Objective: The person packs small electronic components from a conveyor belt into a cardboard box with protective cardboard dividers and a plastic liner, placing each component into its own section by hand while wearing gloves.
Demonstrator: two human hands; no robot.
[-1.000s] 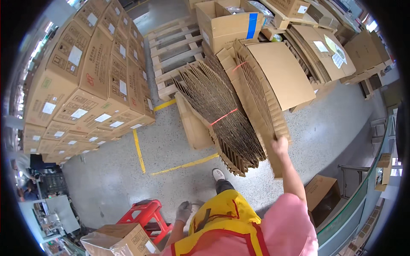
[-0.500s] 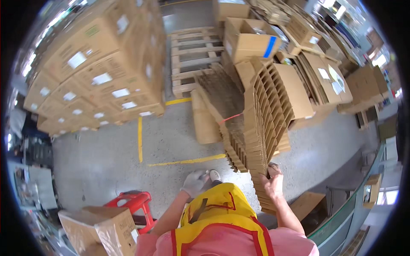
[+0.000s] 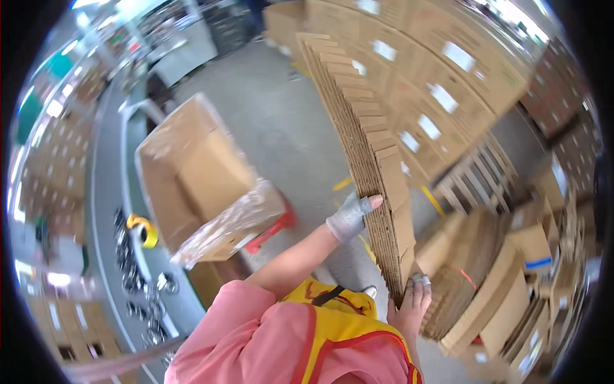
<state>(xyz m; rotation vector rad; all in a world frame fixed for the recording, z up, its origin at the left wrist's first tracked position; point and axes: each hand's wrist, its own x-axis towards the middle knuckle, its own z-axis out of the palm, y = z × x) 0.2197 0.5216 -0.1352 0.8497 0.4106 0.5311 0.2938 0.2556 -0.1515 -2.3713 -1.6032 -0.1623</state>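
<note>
The left hand [image 3: 349,219], free earlier, joins the right hand [image 3: 409,310]. Both hands' fingers [image 3: 419,290] clasp the cardboard [image 3: 366,147], sharing its load.

Cardboard dividers [image 3: 382,185] hide most fingers of the left hand [image 3: 349,217]; upper right, carton labels [image 3: 458,56] blur; lower left, small parts [image 3: 132,281] are too indistinct to identify.

"What are the cardboard dividers [image 3: 371,153] like?"
"Brown, pressed flat in one long bundle. Tight layers show along the left; stepped flaps run down the right."
"And how are they lying?"
"Aslant, the far end leaning left. The left hand [image 3: 350,217] grips them partway along, the right hand [image 3: 414,299] the near end."
</note>
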